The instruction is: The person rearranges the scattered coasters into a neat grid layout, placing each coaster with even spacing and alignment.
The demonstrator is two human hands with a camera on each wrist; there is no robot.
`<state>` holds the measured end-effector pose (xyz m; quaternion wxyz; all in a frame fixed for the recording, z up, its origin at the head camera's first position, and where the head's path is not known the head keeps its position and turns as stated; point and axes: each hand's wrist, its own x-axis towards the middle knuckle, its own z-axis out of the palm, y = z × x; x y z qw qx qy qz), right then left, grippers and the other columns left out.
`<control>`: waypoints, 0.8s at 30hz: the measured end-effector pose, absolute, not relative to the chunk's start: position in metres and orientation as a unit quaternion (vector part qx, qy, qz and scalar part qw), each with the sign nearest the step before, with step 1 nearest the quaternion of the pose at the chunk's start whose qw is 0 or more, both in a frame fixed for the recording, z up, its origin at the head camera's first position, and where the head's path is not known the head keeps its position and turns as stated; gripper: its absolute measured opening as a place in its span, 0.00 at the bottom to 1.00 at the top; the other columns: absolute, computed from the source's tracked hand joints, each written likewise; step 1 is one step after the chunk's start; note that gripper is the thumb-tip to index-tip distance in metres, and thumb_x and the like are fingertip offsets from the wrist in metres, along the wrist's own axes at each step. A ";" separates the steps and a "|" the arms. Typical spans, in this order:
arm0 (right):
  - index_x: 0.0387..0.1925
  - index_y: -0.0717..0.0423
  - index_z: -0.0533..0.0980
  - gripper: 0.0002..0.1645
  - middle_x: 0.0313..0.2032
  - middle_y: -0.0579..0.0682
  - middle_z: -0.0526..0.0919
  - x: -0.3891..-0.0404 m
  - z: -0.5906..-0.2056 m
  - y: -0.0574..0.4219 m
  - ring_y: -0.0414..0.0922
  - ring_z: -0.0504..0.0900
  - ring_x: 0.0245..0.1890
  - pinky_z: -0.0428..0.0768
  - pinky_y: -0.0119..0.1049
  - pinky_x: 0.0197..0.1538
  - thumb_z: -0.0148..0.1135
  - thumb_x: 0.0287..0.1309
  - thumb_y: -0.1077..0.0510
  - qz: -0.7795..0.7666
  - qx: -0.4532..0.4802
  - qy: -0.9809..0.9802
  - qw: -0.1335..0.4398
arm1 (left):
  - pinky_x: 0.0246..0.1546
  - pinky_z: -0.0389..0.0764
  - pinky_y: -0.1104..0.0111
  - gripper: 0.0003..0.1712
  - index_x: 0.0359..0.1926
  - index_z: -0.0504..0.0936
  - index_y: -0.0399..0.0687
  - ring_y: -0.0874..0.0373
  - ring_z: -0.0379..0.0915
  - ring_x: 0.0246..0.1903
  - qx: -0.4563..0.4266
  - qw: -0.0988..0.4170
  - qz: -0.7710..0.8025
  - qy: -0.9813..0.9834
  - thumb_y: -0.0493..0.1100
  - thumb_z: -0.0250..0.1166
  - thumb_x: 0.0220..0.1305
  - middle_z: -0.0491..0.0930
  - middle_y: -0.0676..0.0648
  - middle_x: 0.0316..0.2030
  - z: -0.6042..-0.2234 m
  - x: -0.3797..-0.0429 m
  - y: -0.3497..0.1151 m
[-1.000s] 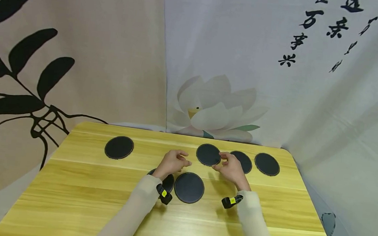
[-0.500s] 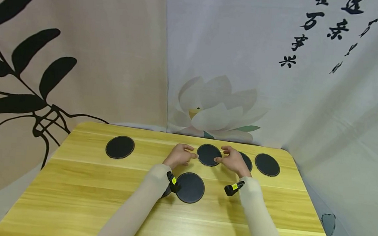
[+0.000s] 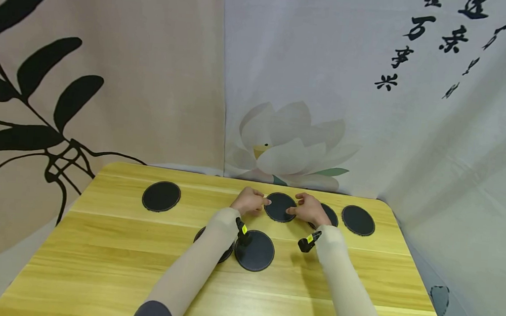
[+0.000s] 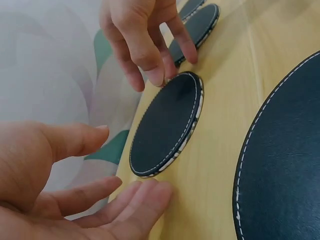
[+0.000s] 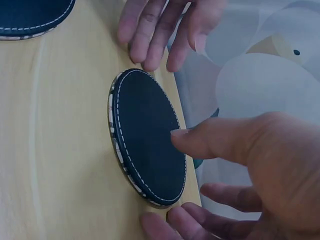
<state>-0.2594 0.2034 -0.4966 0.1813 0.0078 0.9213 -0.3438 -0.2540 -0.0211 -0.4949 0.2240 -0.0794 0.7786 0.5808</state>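
Observation:
A round black coaster (image 3: 280, 207) with white edge stitching lies flat near the table's far edge, between my two hands. My left hand (image 3: 248, 202) is at its left side; in the left wrist view its fingertips (image 4: 157, 192) are right at the coaster's rim, thumb apart. My right hand (image 3: 310, 210) reaches in from the right. In the right wrist view, its thumb (image 5: 190, 143) overlaps the coaster's face, and its other fingers are spread by the rim. Neither hand grips anything. Another coaster (image 3: 330, 213) is partly hidden behind the right hand.
On the wooden table (image 3: 106, 260) lie more black coasters: one far left (image 3: 161, 196), one far right (image 3: 358, 220), one front middle (image 3: 255, 252), and one partly hidden under the left sleeve (image 3: 226, 255). A printed curtain (image 3: 161, 71) hangs behind the table.
My left hand has moved right and away from me, up to the coaster's left side. My right hand has shifted slightly farther forward. The coasters have stayed put.

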 end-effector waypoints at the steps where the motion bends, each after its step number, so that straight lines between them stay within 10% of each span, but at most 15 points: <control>1: 0.73 0.59 0.66 0.41 0.67 0.66 0.72 -0.260 -0.497 0.203 0.63 0.75 0.65 0.77 0.58 0.64 0.68 0.64 0.49 -0.342 0.008 0.922 0.182 | 0.56 0.85 0.54 0.24 0.61 0.76 0.38 0.57 0.74 0.30 -0.084 0.222 0.585 0.776 0.44 0.69 0.69 0.73 0.53 0.26 -0.495 -0.255 -0.020; 4: 0.73 0.61 0.66 0.42 0.67 0.66 0.72 -0.262 -0.497 0.202 0.63 0.76 0.64 0.79 0.56 0.63 0.69 0.63 0.50 -0.348 0.013 0.919 0.184 | 0.53 0.86 0.54 0.10 0.37 0.75 0.43 0.59 0.63 0.21 -0.094 0.216 0.595 0.768 0.41 0.69 0.68 0.62 0.54 0.16 -0.495 -0.258 -0.016; 8: 0.73 0.62 0.65 0.41 0.69 0.66 0.71 -0.263 -0.499 0.201 0.60 0.81 0.59 0.84 0.51 0.58 0.69 0.64 0.51 -0.361 0.024 0.914 0.185 | 0.48 0.88 0.54 0.26 0.19 0.62 0.52 0.59 0.69 0.20 -0.110 0.210 0.587 0.774 0.39 0.69 0.67 0.64 0.54 0.17 -0.497 -0.260 -0.013; 18: 0.72 0.63 0.67 0.39 0.69 0.65 0.73 -0.264 -0.498 0.194 0.52 0.88 0.39 0.85 0.50 0.55 0.68 0.64 0.52 -0.364 0.058 0.911 0.185 | 0.44 0.90 0.56 0.18 0.21 0.72 0.47 0.53 0.77 0.21 -0.140 0.189 0.568 0.789 0.37 0.70 0.64 0.67 0.52 0.14 -0.500 -0.266 -0.005; 24: 0.71 0.64 0.68 0.38 0.68 0.65 0.73 -0.267 -0.501 0.191 0.55 0.86 0.47 0.86 0.47 0.53 0.67 0.65 0.54 -0.378 0.066 0.904 0.187 | 0.42 0.90 0.59 0.18 0.19 0.74 0.46 0.50 0.84 0.25 -0.156 0.179 0.554 0.798 0.35 0.71 0.64 0.70 0.51 0.13 -0.501 -0.269 -0.001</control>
